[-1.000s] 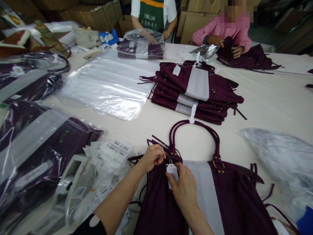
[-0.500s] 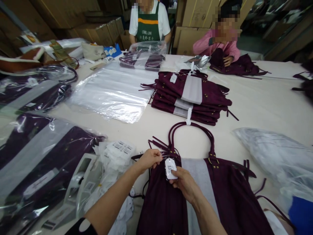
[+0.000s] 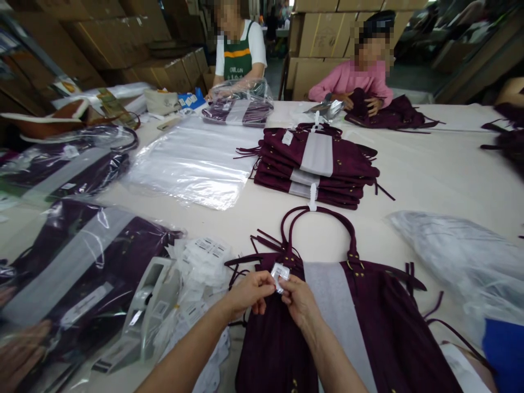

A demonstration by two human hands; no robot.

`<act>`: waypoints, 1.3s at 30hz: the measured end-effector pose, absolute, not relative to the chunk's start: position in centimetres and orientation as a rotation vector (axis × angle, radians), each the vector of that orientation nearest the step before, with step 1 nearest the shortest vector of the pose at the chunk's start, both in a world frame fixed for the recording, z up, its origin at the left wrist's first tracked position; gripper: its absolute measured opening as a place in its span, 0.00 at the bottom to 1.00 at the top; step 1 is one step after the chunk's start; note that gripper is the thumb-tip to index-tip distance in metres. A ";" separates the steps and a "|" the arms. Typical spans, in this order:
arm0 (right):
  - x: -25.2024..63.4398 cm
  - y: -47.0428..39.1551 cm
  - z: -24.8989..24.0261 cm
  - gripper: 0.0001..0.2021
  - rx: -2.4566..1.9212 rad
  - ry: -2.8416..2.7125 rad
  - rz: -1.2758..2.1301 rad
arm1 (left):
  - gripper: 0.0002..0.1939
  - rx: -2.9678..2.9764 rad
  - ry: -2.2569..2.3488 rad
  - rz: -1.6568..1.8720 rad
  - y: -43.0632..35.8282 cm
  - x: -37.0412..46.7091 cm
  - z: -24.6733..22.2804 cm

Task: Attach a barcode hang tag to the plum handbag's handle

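Observation:
A dark purple handbag [image 3: 272, 338] lies flat before me, its looped handles [image 3: 346, 221] pointing away and a pale wrap band [image 3: 333, 305] down its middle. Over its upper left part, my left hand [image 3: 251, 293] and my right hand [image 3: 301, 297] meet at a small white hang tag [image 3: 280, 271]. The right thumb and fingers grip the tag's right side. At its left lower edge the left fingertips are pinched. A white plastic clip [image 3: 313, 197] joins the handle tops. The tag's string cannot be made out.
Left are loose white tags [image 3: 204, 256], a grey tape dispenser [image 3: 149, 305] and a plastic-wrapped handbag [image 3: 110, 240], with another person's hand [image 3: 24, 349] on it. Beyond lie clear bags [image 3: 196, 169] and stacked purple handbags [image 3: 282, 153]. Two co-workers stand across the table. Plastic film [image 3: 454, 245] lies right.
My left hand has moved from the tag's string down to the tag's edge, and the tag is tilted. Another person's hand has appeared at lower left. The far co-workers have shifted their arms.

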State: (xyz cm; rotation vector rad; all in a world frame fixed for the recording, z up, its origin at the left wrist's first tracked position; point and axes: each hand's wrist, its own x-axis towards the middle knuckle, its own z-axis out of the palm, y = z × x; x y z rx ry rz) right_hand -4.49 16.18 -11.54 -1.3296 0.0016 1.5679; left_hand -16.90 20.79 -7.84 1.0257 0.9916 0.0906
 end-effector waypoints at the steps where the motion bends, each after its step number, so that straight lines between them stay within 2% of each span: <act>1: -4.7 16.3 -11.6 0.12 -1.323 -0.008 1.550 | 0.14 0.984 0.981 0.094 20.4 -16.8 -7.8; 8: -5.0 16.2 -11.1 0.17 -1.256 -0.099 1.638 | 0.16 0.912 1.088 0.291 18.5 -16.3 -7.9; 15: -4.9 14.5 -10.7 0.16 -1.315 -0.252 1.567 | 0.23 0.975 1.213 0.376 20.0 -15.6 -8.2; 18: -4.9 13.9 -10.9 0.15 -1.404 -0.213 1.435 | 0.22 1.230 1.311 0.388 20.6 -16.0 -8.2; 23: -3.6 12.3 -10.5 0.23 -1.527 -0.307 1.200 | 0.20 1.869 1.550 0.346 20.1 -18.3 -8.4; 28: 0.9 7.3 -10.2 0.21 -1.816 -0.534 0.950 | 0.17 2.207 1.643 0.411 16.9 -21.3 -9.4; 31: 5.3 2.8 -9.9 0.20 -2.079 -0.767 0.580 | 0.18 2.355 1.527 0.439 13.5 -22.9 -10.5; 35: 10.5 -3.4 -9.6 0.22 -2.555 -1.015 0.000 | 0.25 2.547 1.205 0.477 7.8 -24.8 -13.1; 37: 12.0 -6.0 -9.8 0.24 -2.751 -0.962 0.042 | 0.26 2.499 1.183 0.500 5.2 -25.5 -14.7; 39: 12.9 -8.0 -10.1 0.25 -2.814 -0.867 0.264 | 0.25 2.307 1.353 0.503 3.3 -26.0 -15.9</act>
